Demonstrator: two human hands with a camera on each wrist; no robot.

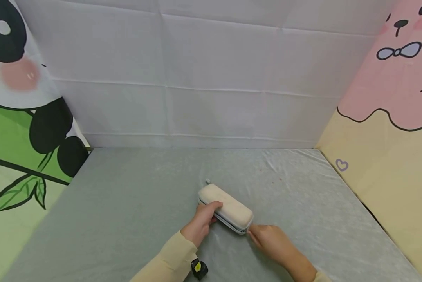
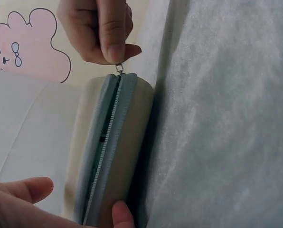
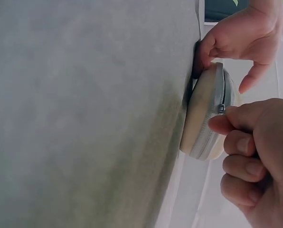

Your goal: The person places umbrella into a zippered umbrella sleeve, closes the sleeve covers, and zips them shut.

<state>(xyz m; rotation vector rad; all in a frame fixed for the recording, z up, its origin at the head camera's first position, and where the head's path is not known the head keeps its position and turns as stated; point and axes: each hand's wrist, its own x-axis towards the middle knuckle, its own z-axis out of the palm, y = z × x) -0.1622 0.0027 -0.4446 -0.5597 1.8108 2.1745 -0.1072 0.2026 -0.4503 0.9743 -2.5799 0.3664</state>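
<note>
An elongated cream zip case (image 1: 228, 205) with grey-blue edging lies aslant on the grey cloth. My left hand (image 1: 199, 225) grips its near long side, thumb on the top and fingers lower down. At the right end, my right hand (image 1: 272, 241) pinches the small metal zipper pull (image 2: 119, 68) between thumb and forefinger, other fingers curled. Along the long side the zipper teeth (image 2: 106, 142) stand apart, leaving a narrow dark gap. Beyond the slider, round the short end, the zip (image 3: 205, 142) is joined. The contents cannot be made out.
Grey cloth (image 1: 133, 203) covers the table around the case. A white creased sheet (image 1: 211, 78) hangs behind. Printed panels stand at the left (image 1: 10, 129) and right (image 1: 383, 156). A small black item with a yellow mark (image 1: 199, 269) is at the left wrist.
</note>
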